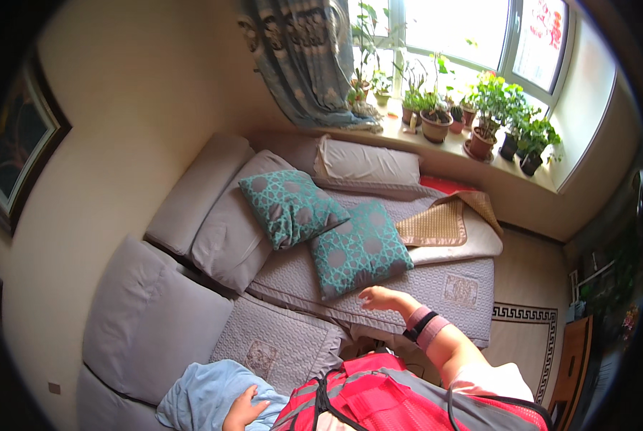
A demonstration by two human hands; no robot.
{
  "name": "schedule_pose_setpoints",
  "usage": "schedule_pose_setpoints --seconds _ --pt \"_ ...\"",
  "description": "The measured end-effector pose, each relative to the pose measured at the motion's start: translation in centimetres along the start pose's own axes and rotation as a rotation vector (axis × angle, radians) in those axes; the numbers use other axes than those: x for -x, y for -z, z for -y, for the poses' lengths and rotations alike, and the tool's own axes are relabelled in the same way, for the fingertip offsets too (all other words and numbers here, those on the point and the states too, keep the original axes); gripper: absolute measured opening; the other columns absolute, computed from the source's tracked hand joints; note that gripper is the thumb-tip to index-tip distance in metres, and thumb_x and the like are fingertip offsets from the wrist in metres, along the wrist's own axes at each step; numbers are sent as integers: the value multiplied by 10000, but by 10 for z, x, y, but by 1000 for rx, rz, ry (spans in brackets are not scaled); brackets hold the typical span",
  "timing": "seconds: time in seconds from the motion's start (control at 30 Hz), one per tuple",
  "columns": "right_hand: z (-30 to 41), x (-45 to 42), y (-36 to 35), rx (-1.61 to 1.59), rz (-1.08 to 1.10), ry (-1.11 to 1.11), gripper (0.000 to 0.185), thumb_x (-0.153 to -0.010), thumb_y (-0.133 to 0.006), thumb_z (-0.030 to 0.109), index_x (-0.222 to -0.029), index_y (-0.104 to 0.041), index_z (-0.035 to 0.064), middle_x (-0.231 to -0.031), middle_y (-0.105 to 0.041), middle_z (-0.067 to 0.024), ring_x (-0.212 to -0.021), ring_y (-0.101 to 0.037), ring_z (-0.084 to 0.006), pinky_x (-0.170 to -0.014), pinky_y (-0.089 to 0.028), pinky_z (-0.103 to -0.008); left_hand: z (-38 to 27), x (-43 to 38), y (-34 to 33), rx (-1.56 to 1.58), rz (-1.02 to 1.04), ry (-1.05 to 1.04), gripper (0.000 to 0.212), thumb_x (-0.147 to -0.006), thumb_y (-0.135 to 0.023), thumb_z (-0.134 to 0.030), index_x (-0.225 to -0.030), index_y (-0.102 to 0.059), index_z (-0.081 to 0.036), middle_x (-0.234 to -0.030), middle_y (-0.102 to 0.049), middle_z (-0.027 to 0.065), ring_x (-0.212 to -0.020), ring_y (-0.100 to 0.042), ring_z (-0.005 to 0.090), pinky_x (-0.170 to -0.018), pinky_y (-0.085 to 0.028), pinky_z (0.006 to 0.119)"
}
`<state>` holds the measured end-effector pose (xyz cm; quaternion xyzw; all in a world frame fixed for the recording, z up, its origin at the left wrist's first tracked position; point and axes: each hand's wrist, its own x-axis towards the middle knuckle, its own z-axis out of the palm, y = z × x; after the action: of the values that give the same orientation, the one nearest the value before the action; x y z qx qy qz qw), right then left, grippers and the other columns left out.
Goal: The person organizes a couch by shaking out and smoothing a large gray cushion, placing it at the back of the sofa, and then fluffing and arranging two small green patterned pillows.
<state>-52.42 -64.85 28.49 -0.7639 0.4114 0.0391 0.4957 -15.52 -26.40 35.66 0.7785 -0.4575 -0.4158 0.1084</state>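
My left hand (246, 410) is at the bottom of the view, with its fingers apart over a light blue cloth (208, 390). The cloth lies bunched on the grey sofa (154, 312), partly hidden by my hand and the red vest I wear. Farther forward, my right hand (378, 298) hangs over the quilted seat cover (440, 285), its fingers loosely bent and holding nothing. Just beyond it lies a teal-and-grey patterned cushion (362, 248). A second matching cushion (294, 207) overlaps its far left corner and leans on the grey backrest cushion (229, 226).
A woven beige mat (434, 223) is folded over at the sofa's far right end. A pale pillow (367, 161) rests below the windowsill (453, 151), where several potted plants (483, 143) stand. A wooden cabinet (572, 361) is at right, beyond the key-patterned floor border (550, 334).
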Motion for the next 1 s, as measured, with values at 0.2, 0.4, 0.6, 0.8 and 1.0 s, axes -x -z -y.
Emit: schedule_pose_setpoints --seconds 0.2,0.4,0.6,0.8,1.0 --pt "-127 -28 53 -425 -116 -413 410 -845 -636 234 -1200 -595 34 -968 -659 -108 -818 -635 -204 -650 -520 -342 -79 -48 5 -19 16 7 733 -765 -750 -334 -1333 -436 8 -1224 -576 243 -1162 -561 323 -967 -447 374" --pt "-254 -61 70 -735 -450 -751 160 -801 -634 136 -940 -585 72 -629 -484 -19 -508 -441 -141 -444 -349 -337 -133 -61 14 26 0 65 691 -779 -746 -267 -1328 -434 13 -1220 -579 239 -1152 -569 311 -967 -444 368" --pt "-318 -83 73 -324 -523 -854 434 -721 -691 193 -1100 -600 2 -1016 -638 -189 -963 -604 -318 -824 -479 -408 -162 -69 3 41 49 221 678 -781 -745 -243 -1327 -439 17 -1203 -591 230 -1145 -574 296 -946 -453 362" --pt "-312 -130 84 -236 -527 -834 586 -692 -729 198 -1209 -532 5 -1198 -579 -240 -1139 -553 -365 -963 -449 -420 -178 -74 -8 71 121 355 679 -782 -738 -225 -1342 -431 5 -1208 -592 225 -1147 -571 297 -945 -448 357" --pt "-346 -159 81 -424 -658 -914 895 -686 -776 261 -1386 -303 -33 -1354 -439 -266 -1244 -460 -362 -1013 -406 -409 -199 -86 -12 214 93 377 638 -807 -709 -161 -1349 -421 14 -1210 -589 224 -1143 -571 274 -945 -441 346"
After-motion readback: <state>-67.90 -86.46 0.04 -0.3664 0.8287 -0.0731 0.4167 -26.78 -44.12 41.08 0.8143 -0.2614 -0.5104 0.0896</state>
